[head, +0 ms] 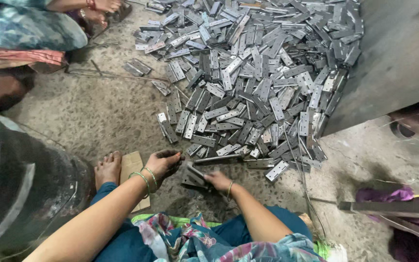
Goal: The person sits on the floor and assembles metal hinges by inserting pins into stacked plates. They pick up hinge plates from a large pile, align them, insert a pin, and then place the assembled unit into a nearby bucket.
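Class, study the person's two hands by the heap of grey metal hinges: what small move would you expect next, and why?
Probably the right hand presses its grey metal hinge flat on the concrete floor, since the left hand hovers just above it, fingers curled, and the heap of hinges lies just ahead.

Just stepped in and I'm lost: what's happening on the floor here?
A person sits on the concrete floor before a big heap of grey metal hinges. The right hand holds a hinge low to the floor, and the left hand hovers curled beside it. Another person's feet show at top left.
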